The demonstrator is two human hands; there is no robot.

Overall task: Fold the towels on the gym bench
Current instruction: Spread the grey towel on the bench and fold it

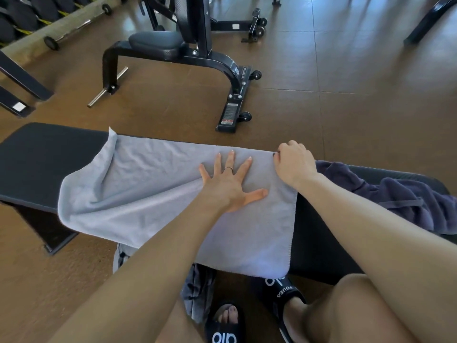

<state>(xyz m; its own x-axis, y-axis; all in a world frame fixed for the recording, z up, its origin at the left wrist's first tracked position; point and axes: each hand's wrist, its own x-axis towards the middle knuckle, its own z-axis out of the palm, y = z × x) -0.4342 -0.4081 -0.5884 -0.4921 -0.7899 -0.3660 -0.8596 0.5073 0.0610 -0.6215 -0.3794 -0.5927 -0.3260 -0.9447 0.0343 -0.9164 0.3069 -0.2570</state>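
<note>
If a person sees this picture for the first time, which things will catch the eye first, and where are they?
First the light grey towel, spread across the black gym bench in the middle, its near edge hanging over. The left hand presses flat on it with fingers spread, while the right hand grips its far right corner. A dark purple towel lies crumpled on the bench to the right.

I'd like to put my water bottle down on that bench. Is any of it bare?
Yes: the bench pad is bare left of the grey towel, and a narrower black strip shows between that towel and the crumpled dark towel. The middle is crowded: left hand flat on the towel, right hand at its far corner.
</note>
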